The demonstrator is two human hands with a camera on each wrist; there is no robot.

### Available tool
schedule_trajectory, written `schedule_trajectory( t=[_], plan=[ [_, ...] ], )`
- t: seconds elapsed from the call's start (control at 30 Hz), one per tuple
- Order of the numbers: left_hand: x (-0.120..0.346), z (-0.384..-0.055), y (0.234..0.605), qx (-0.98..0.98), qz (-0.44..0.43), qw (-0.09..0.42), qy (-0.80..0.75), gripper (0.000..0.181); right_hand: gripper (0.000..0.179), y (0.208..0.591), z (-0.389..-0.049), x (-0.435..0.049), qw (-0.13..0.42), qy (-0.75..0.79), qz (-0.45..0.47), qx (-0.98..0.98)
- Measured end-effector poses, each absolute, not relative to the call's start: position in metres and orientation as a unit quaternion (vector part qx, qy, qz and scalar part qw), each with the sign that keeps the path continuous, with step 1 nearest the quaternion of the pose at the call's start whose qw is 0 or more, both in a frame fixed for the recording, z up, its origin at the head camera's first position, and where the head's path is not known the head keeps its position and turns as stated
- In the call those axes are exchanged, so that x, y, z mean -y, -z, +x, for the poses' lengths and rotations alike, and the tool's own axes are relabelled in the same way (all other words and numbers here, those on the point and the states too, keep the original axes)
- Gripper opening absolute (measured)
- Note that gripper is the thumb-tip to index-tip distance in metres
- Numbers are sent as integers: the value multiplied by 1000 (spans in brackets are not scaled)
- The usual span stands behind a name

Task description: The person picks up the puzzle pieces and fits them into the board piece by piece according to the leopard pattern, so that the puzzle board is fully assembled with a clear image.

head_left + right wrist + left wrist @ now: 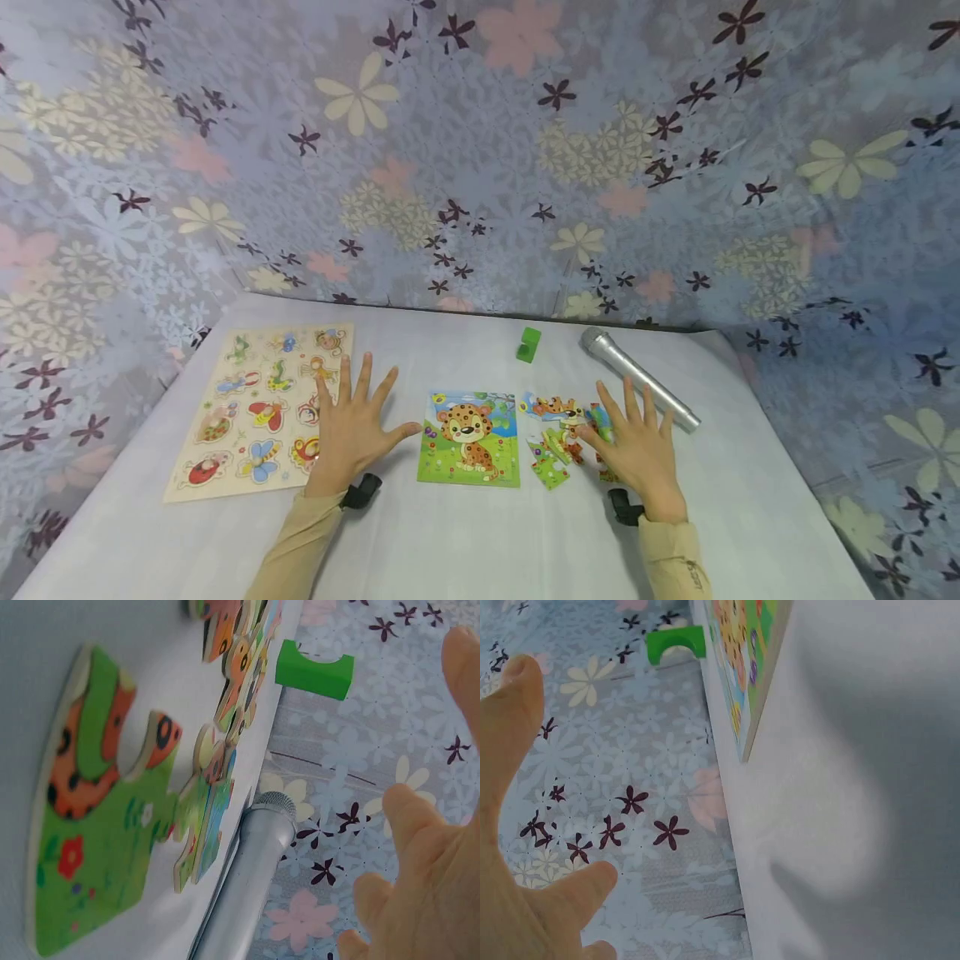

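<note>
My left hand, fingers spread and holding nothing, is over the right edge of a wooden puzzle board printed with insects. To its right lies a square leopard picture board, whose edge also shows in the left wrist view. My right hand is spread too, with nothing in it, and partly covers a group of loose jigsaw pieces with leopard and grass parts. In the right wrist view, a large green piece lies nearest, with several others behind it.
A silver microphone lies slanted beyond my right hand. At the back of the table stands a green arch-shaped block. Flowered cloth hangs behind the white-covered table.
</note>
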State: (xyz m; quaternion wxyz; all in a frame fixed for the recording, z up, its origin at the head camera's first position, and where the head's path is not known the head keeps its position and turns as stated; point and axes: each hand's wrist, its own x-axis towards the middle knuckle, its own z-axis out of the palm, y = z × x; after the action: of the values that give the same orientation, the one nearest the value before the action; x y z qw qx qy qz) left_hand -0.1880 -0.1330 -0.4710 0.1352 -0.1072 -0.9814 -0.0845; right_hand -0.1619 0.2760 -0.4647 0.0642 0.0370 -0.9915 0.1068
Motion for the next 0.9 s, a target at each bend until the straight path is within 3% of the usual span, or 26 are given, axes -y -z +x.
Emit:
schedule_trajectory(
  t=[0.17, 0.33, 0.43, 0.67, 0.9],
  plan=[
    [128, -190, 470, 979, -125, 90, 136, 93, 79, 469, -163, -277, 41, -145, 33, 988],
    [113, -182, 477, 955, -181, -53, 229, 92, 76, 482, -168, -278, -17, -188, 25, 982],
    [102, -179, 486, 938, -215, -108, 251, 101, 73, 485, -176, -275, -30, -213, 16, 977],
    [96, -179, 500, 931, -246, -109, 247, 119, 62, 485, -196, -259, -29, -232, 5, 972],
    [97, -184, 505, 927, -259, -88, 255, 119, 56, 484, -200, -252, -12, -258, -29, 966]
  ],
)
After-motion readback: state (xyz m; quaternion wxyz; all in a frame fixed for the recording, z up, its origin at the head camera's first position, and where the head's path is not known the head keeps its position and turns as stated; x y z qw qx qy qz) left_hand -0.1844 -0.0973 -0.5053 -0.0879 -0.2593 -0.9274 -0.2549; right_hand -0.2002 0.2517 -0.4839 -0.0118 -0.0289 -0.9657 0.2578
